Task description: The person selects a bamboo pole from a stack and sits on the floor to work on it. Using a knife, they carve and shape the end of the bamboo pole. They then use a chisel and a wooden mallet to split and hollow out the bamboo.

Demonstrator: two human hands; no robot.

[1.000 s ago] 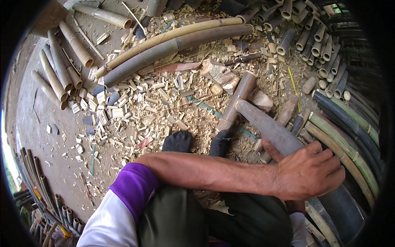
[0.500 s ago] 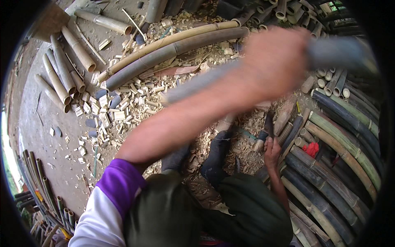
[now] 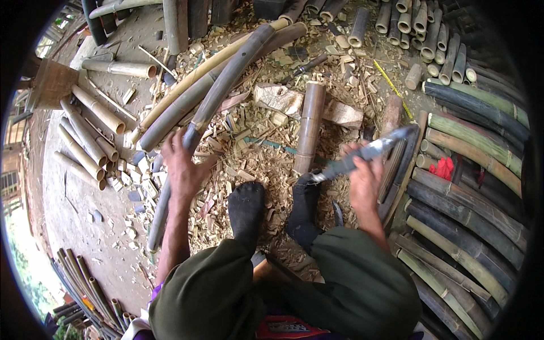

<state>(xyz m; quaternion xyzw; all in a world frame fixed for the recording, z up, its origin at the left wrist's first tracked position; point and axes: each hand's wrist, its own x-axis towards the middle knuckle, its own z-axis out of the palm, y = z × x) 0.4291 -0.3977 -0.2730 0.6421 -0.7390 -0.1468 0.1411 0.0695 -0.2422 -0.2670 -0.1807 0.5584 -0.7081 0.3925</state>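
Observation:
My left hand (image 3: 184, 173) is over a long dark bamboo pole (image 3: 229, 85), its fingers spread and its thumb held away. The pole slants from the far middle down past my wrist, across two other bamboo poles (image 3: 192, 102). Whether my palm touches it I cannot tell. My right hand (image 3: 365, 184) is closed round a large knife (image 3: 391, 143), whose wide grey blade points to the right and away from me. Between my hands, a short brown bamboo piece (image 3: 310, 127) reaches from beside my right foot towards the pale stones (image 3: 280, 99).
Wood chips (image 3: 260, 164) cover the floor round my feet. Stacked bamboo lengths (image 3: 470, 207) fill the right side, with a red cloth (image 3: 442, 168) among them. A yellow tape measure (image 3: 392, 85) lies far right. A curved blade (image 3: 338, 214) lies near my right knee.
The dark pole, held across to the right in my left hand, now lies at the left, and that hand has opened. My right hand has raised the knife, which now shows clearly.

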